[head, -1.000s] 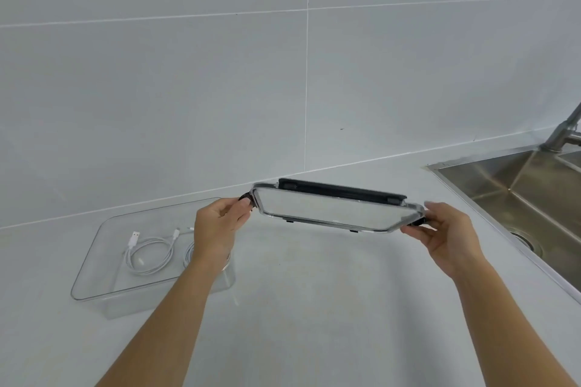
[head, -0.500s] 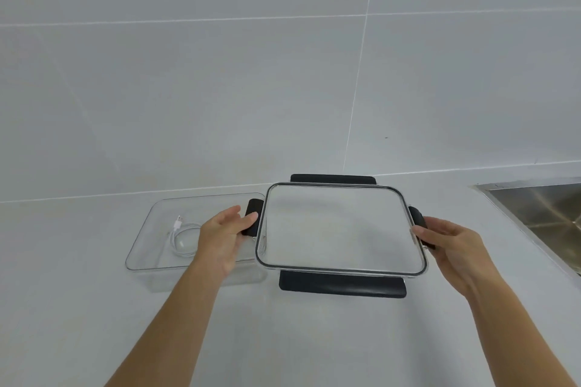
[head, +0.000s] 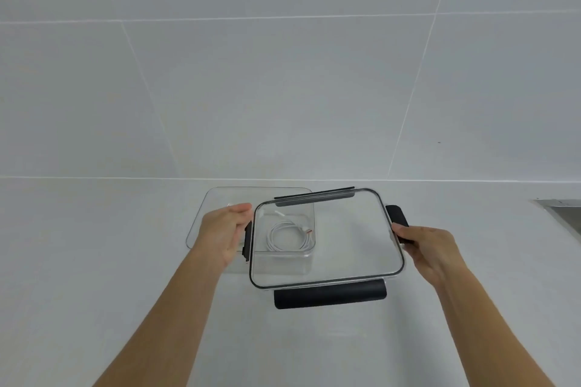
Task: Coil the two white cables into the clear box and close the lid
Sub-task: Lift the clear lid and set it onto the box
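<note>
The lid (head: pixel 345 239) is clear with black latches (head: pixel 330 294) at its edges. At its nine o'clock, the box (head: pixel 217 198) is clear too, with a white coiled cable (head: pixel 290 237) inside. The counter (head: pixel 94 261) is plain pale grey.

I'm looking at a kitchen: pale tiled wall (head: pixel 283 88), white countertop (head: pixel 94 261), steel sink (head: pixel 566 214) edging in at right of frame.

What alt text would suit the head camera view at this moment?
Two bare hands, left hand and right hand, hold a clear lid with black latches by its short sides, offset right above an open clear box on a white counter. A coiled white cable shows through the lid.
</note>
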The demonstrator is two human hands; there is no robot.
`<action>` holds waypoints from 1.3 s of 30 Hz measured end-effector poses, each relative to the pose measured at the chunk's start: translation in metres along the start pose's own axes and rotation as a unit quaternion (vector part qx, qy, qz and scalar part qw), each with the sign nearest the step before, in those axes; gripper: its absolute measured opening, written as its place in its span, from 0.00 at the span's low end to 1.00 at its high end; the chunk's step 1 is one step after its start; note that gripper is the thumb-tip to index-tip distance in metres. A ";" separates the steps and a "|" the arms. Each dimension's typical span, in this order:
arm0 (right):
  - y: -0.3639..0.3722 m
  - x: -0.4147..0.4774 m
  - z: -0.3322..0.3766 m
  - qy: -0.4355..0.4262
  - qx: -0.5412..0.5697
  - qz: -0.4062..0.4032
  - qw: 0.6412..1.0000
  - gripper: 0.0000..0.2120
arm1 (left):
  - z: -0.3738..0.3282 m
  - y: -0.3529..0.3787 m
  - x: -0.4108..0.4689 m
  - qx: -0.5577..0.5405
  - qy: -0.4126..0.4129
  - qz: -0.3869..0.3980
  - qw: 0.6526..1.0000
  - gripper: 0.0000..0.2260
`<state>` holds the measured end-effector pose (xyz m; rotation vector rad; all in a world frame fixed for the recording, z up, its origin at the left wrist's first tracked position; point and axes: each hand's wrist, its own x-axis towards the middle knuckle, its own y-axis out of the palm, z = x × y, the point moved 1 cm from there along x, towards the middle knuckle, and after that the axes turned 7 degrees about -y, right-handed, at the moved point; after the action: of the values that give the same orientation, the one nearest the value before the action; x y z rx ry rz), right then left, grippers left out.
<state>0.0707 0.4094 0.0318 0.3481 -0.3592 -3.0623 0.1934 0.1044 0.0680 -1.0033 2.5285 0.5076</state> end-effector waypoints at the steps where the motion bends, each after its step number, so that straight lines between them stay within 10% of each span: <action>1: 0.002 -0.001 -0.004 0.003 -0.003 -0.001 1.000 0.02 | -0.001 -0.005 0.002 0.004 0.009 -0.016 1.000 0.09; 11: 0.002 -0.009 -0.019 0.018 0.023 -0.028 0.999 0.01 | 0.013 -0.019 0.021 0.296 -0.011 -0.014 0.955 0.25; 16: 0.002 -0.013 -0.022 0.025 0.022 -0.044 0.998 0.01 | 0.015 -0.013 0.024 0.352 0.024 0.022 0.936 0.03; 39: 0.090 0.008 -0.015 0.034 0.065 -0.020 0.997 0.04 | -0.037 -0.056 0.051 -0.063 -0.029 0.087 0.994 0.05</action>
<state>0.0678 0.3175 0.0365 0.4680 -0.5549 -3.0637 0.1913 0.0200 0.0661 -0.8006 2.5712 0.7447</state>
